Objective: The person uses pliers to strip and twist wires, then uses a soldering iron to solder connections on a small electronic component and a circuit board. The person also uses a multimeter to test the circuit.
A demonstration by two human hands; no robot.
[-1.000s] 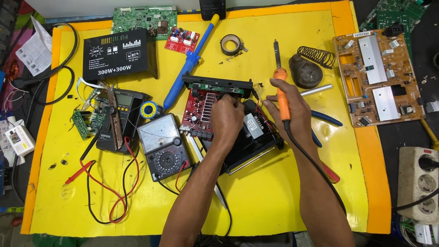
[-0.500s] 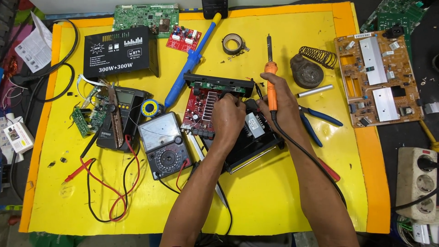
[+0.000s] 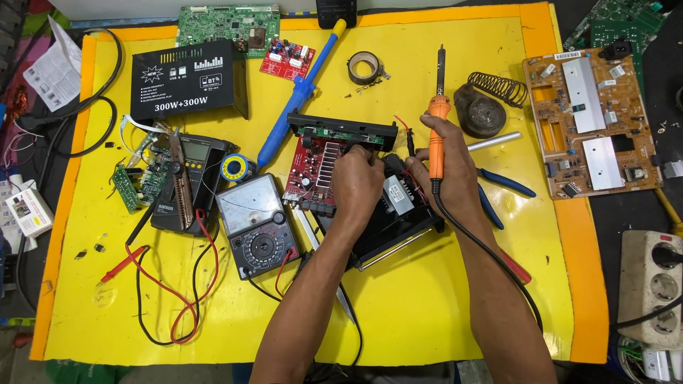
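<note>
My right hand (image 3: 447, 165) grips an orange-handled soldering iron (image 3: 437, 121), held upright with its tip pointing away from me, above the mat. My left hand (image 3: 357, 186) rests on a red circuit board (image 3: 313, 165) that sits in an open black amplifier chassis (image 3: 398, 220), its fingers pinching something small near the board's middle. What the fingers pinch is hidden. A thin black-and-red wire (image 3: 408, 139) rises between the two hands. The iron's black cord (image 3: 491, 256) trails back along my right forearm.
A yellow mat (image 3: 427, 313) covers the bench. On it lie an analog multimeter (image 3: 257, 224), a digital multimeter (image 3: 186, 183), a blue desoldering pump (image 3: 299, 92), a tape roll (image 3: 365, 67), an iron stand with coil (image 3: 487, 107), blue-handled pliers (image 3: 509, 183). A brown circuit board (image 3: 590, 124) and power strip (image 3: 654, 284) sit right.
My right hand has swung the soldering iron from pointing down at the chassis to upright, tip away from me. My left hand has stayed on the red board.
</note>
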